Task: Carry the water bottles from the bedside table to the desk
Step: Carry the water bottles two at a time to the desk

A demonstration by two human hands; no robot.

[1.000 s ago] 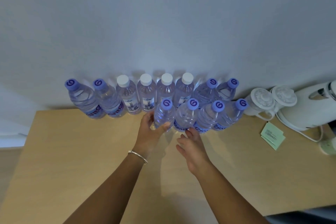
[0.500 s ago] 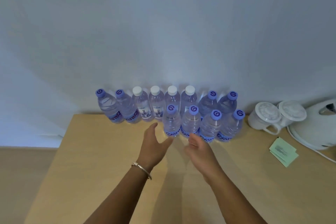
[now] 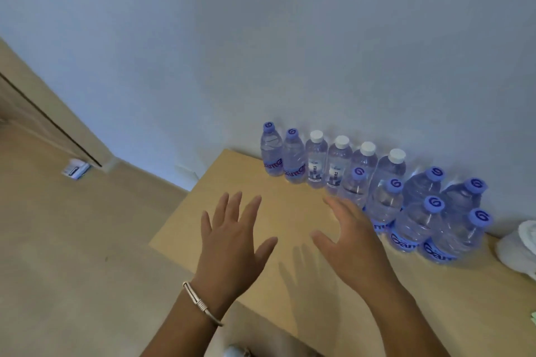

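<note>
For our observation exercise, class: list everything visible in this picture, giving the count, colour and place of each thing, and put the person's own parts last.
Clear plastic water bottles with purple caps: eight, along the wall and in a front row, on the desk.
Clear plastic water bottles with white caps: four, mid back row.
Light wooden desk: one, tan, against the wall.
White object: one, at the right edge, cut off.
Small white device: one, on the floor by the wall, left.
Silver bracelet: one, on the left wrist.
Left hand: fingers spread, above the desk, holding nothing.
Right hand: open, beside the front bottles.
</note>
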